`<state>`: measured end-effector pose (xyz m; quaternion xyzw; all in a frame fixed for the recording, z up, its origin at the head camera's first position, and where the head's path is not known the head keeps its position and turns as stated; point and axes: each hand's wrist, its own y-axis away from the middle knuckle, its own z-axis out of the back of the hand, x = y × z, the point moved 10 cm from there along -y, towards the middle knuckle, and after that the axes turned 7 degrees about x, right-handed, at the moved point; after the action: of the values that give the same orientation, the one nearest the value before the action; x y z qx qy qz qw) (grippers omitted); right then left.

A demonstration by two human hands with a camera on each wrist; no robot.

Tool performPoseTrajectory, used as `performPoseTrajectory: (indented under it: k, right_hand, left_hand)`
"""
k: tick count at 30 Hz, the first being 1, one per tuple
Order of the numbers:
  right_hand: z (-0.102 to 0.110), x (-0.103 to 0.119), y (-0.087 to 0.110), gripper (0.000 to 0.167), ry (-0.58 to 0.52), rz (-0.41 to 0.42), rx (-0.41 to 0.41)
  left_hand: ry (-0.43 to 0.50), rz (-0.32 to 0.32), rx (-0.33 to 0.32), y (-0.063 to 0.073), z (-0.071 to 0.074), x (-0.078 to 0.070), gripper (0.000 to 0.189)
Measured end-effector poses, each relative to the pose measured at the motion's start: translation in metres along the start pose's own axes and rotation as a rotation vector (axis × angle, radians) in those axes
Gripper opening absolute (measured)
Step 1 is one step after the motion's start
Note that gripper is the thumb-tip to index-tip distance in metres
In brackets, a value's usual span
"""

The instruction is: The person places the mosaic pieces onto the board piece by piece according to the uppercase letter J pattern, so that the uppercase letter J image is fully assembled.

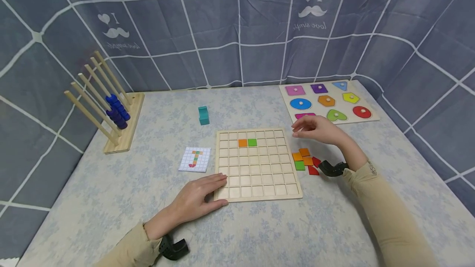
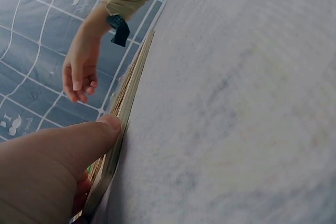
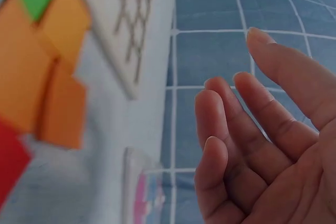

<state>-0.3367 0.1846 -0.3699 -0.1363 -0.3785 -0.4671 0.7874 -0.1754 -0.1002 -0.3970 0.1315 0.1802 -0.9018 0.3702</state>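
Note:
A wooden grid board (image 1: 256, 170) lies flat on the table. In its second row an orange square tile (image 1: 243, 143) sits beside a green square tile (image 1: 252, 142). My left hand (image 1: 200, 196) rests at the board's front left corner, fingers fairly straight over the left edge, thumb (image 2: 94, 135) against the front edge. Holding nothing, my right hand (image 1: 317, 129) hovers past the board's far right side with loosely bent fingers (image 3: 247, 129). Below that hand lie several loose tiles (image 1: 308, 161), orange, green and red. A pattern card (image 1: 194, 159) lies left of the board.
A shape puzzle board (image 1: 319, 112) with knobbed pieces lies at the back right. Behind the card stands a small teal block (image 1: 203, 115). At the left is a wooden peg stand (image 1: 128, 141) with blue beads. A patterned curtain (image 1: 215, 28) hangs behind the table.

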Motion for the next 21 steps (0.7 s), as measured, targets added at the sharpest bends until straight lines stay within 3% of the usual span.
performPoseTrajectory:
  k: [8,21]
  right_hand:
    - [-0.007,-0.017,0.008,0.030,-0.070,0.038,0.015]
    - [-0.013,-0.043,0.012,0.035,-0.121,-0.021,0.055]
  left_hand:
    - [0.001,-0.008,0.003,0.000,0.000,0.000,0.055]
    - [0.010,-0.015,0.010,0.001,-0.001,0.000,0.054]
